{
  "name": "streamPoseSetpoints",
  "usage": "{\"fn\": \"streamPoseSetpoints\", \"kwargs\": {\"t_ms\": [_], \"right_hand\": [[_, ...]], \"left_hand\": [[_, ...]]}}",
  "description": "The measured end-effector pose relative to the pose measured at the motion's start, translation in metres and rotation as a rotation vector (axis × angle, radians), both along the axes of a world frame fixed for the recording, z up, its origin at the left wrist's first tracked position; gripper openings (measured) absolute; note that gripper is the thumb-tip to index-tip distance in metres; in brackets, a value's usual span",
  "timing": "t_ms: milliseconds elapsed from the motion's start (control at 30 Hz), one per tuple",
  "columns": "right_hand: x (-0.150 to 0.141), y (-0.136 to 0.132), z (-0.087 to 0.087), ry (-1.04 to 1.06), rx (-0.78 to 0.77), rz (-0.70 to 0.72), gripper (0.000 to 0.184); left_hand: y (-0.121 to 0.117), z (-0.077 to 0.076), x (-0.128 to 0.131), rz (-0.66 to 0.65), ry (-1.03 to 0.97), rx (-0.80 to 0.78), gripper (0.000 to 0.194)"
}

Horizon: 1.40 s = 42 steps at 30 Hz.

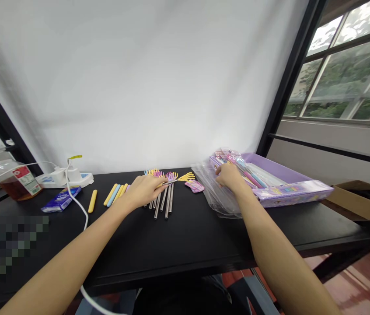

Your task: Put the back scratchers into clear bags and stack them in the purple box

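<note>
Black tabletop (185,245) supported everything. Above it, the yellow claw-ended stick (186,176) sat pinched in the left hand (145,191), its slim shaft seeming to suit fingertips. Beneath, metal rods (162,202) lay roughly parallel, probably for easy separation. Curled narrowly, the right hand (229,176) met the purple box's (290,199) corner beside clear bags (219,203); whether it gripped anything, one cannot tell.

Power strip (82,180) beside a blue packet (62,199).
</note>
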State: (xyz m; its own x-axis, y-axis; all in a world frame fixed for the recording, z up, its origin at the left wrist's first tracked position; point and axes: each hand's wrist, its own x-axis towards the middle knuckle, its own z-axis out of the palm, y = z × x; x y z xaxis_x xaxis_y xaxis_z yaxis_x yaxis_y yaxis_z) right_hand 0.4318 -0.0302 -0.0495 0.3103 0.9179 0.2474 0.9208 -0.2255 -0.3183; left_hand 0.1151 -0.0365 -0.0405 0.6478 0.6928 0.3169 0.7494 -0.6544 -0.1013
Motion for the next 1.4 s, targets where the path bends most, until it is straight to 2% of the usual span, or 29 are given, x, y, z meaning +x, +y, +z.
{"fn": "streamPoseSetpoints", "kwargs": {"t_ms": [133,300,367,467,567,667,833,1000,1233,1400], "right_hand": [[-0.002,-0.005,0.004,-0.028,0.054,-0.033,0.042],[-0.006,-0.013,0.012,-0.003,0.209,-0.068,0.031],[-0.009,-0.016,0.015,0.078,0.307,-0.034,0.023],[-0.014,-0.017,0.018,0.213,0.380,0.089,0.017],[-0.014,-0.016,0.017,0.161,0.321,0.050,0.016],[-0.010,-0.012,0.013,0.046,0.232,-0.031,0.015],[-0.002,-0.004,0.005,0.014,0.167,0.032,0.010],[-0.001,-0.001,-0.003,-0.019,0.016,0.100,0.020],[-0.005,-0.003,0.000,-0.027,0.050,0.143,0.023],[-0.006,-0.009,0.007,-0.052,0.093,0.055,0.023]], "left_hand": [[0.004,-0.002,-0.001,0.004,-0.024,0.015,0.036],[0.004,-0.002,0.000,0.015,-0.085,0.001,0.036],[0.001,0.000,0.001,0.008,-0.152,-0.043,0.036],[-0.004,0.004,0.004,-0.054,-0.300,-0.197,0.034],[-0.007,0.007,0.006,-0.097,-0.387,-0.300,0.034],[-0.009,0.008,0.006,-0.091,-0.374,-0.283,0.033],[-0.009,0.007,0.005,-0.063,-0.302,-0.227,0.031],[-0.008,0.007,0.005,-0.064,-0.276,-0.200,0.033],[-0.007,0.005,0.005,-0.064,-0.267,-0.152,0.031],[-0.008,0.005,0.004,-0.083,-0.312,-0.195,0.029]]}}
